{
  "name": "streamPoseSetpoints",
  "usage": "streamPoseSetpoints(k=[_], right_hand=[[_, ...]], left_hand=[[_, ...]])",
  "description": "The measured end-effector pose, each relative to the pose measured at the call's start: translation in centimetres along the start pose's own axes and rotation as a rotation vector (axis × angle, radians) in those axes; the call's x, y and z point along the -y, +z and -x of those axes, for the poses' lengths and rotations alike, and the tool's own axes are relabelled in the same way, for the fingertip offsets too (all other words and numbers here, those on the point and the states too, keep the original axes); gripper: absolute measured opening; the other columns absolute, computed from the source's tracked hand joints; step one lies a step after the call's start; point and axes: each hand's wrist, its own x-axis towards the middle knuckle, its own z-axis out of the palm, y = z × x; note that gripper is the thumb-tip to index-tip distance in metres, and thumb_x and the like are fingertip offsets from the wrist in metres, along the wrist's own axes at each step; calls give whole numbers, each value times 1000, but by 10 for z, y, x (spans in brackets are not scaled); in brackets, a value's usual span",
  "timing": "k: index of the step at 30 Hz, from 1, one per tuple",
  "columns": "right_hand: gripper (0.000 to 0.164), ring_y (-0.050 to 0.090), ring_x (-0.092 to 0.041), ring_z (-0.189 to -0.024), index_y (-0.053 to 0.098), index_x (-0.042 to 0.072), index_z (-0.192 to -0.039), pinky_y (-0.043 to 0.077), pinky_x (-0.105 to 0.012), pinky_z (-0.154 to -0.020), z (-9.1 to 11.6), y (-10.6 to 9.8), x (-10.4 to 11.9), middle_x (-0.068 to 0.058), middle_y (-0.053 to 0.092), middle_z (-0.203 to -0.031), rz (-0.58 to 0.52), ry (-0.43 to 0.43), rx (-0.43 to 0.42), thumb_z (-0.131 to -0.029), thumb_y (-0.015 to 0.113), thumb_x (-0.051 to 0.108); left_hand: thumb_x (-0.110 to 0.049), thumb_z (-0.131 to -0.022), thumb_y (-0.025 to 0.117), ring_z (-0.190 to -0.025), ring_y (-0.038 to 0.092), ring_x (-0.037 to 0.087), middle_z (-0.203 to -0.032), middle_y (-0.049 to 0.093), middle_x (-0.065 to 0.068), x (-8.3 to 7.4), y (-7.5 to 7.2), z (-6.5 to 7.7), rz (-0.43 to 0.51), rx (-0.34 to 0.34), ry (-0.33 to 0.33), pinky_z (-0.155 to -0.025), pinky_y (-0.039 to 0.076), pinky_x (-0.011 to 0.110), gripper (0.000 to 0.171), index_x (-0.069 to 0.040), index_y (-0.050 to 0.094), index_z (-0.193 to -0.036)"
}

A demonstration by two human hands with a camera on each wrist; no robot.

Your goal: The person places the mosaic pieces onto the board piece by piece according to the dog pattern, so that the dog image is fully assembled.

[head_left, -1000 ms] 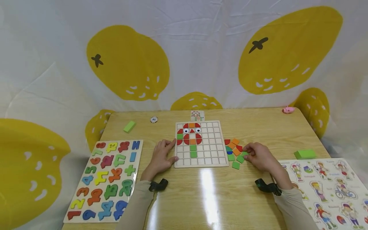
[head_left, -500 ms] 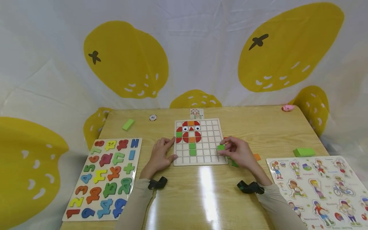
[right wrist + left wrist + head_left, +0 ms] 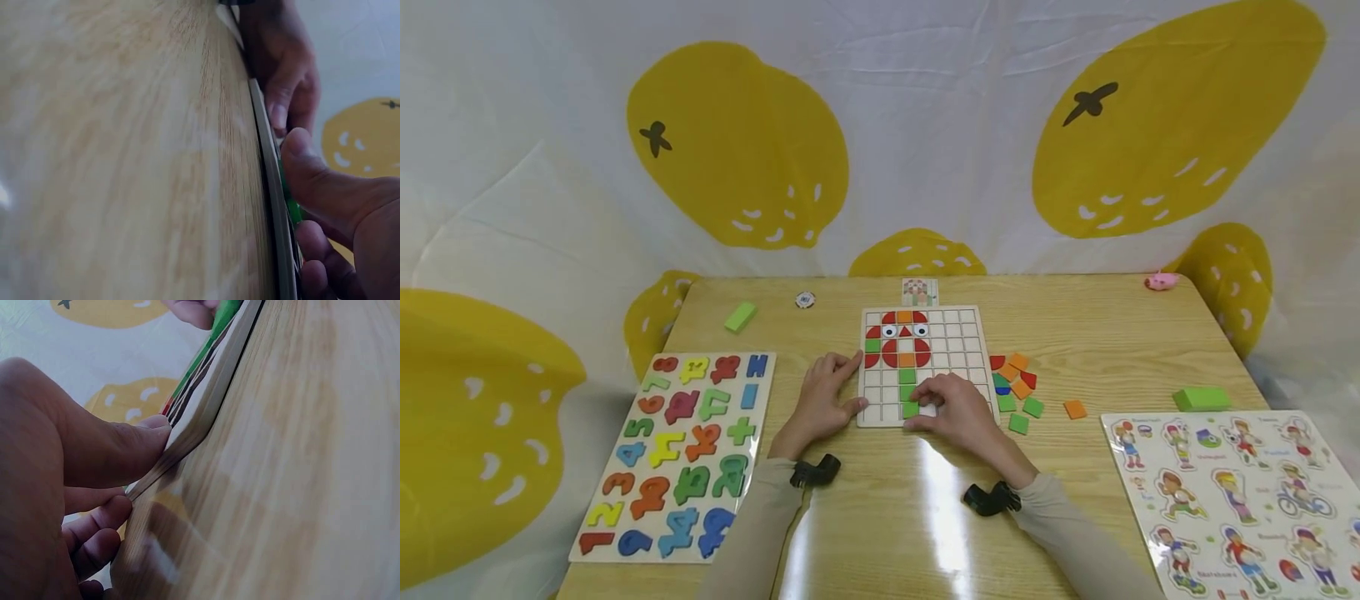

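A square wooden grid board (image 3: 955, 354) lies mid-table, bearing red, orange and green tiles and two eye pieces. Along its left edge my left hand (image 3: 823, 402) rests, thumb (image 3: 140, 440) on the rim near the front corner and index fingertip farther back. Over the board's front part, my right hand (image 3: 958, 410) pinches a green square tile (image 3: 910, 409) at the lower end of a green column. In the right wrist view, green (image 3: 292, 206) shows between thumb and fingers; the fingers partly hide the tile.
Loose tiles (image 3: 1019, 389) lie right of the board, one orange tile (image 3: 1075, 409) apart. A picture card (image 3: 920, 292) is behind it. A number puzzle (image 3: 670, 458) stands left, a sports puzzle (image 3: 1217, 492) right. Green blocks (image 3: 1201, 399), a chip (image 3: 805, 300) and a pink pig (image 3: 1161, 282) lie around.
My right hand has moved left from the loose tiles, carrying a green tile over the board's right edge to the green column. My left hand has stayed at the left edge.
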Motion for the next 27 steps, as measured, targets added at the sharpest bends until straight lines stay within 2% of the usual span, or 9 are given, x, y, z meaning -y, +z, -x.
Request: streamPoseSetpoints(k=[5, 8, 13, 16, 20, 24, 27], right_hand=[[22, 59, -11, -77, 76, 19, -90, 47, -26, -69, 1, -1, -1, 12, 68, -81, -46, -16, -4, -74, 87, 30], [17, 58, -11, -76, 77, 20, -88, 45, -26, -68, 1, -1, 1, 13, 68, -80, -25, -34, -11, -76, 86, 27], [19, 56, -11, -74, 78, 22, -88, 43, -26, -66, 1, 0, 3, 10, 68, -80, 34, -48, -17, -73, 87, 31], [23, 60, -11, -76, 78, 21, -92, 46, -26, -68, 3, -8, -1, 8, 70, -84, -10, -54, -16, -75, 86, 32], [24, 62, -13, -79, 78, 15, -98, 50, -31, -69, 5, -43, -14, 3, 71, -90, -41, -10, -56, -79, 84, 27], [24, 64, -22, -83, 76, 8, -105, 50, -40, -71, 4, -95, -44, -8, 71, -94, 74, 129, -98, -84, 79, 21], [30, 66, -30, -88, 72, 4, -113, 50, -47, -77, 5, -119, -68, -15, 70, -101, 161, 250, -57, -88, 75, 21]], left_hand=[[-33, -85, 72, -107, 39, 23, -123, 46, 6, 1, 0, -1, -10, -6, 13, -98, 31, 43, 78, -21, 37, -154], [-33, -85, 73, -107, 39, 23, -123, 46, 6, 1, 0, -1, -9, -7, 20, -98, 31, 43, 78, -20, 37, -154], [-32, -84, 73, -107, 39, 23, -122, 46, 6, 2, 1, 0, -2, -18, 22, -98, 31, 44, 79, -19, 38, -153], [-32, -84, 74, -107, 39, 23, -122, 47, 6, 1, 2, 1, 6, -24, 23, -97, 31, 43, 78, -19, 39, -153], [-33, -84, 74, -108, 39, 23, -124, 46, 5, 1, 3, 2, 22, -23, 16, -97, 31, 43, 78, -20, 39, -153], [-34, -85, 73, -108, 39, 23, -125, 46, 5, 2, 3, 2, 13, -15, 12, -98, 30, 43, 78, -21, 37, -153], [-35, -85, 73, -109, 39, 23, -125, 46, 6, 3, 2, 2, 2, -13, 16, -99, 31, 44, 78, -20, 37, -153]])
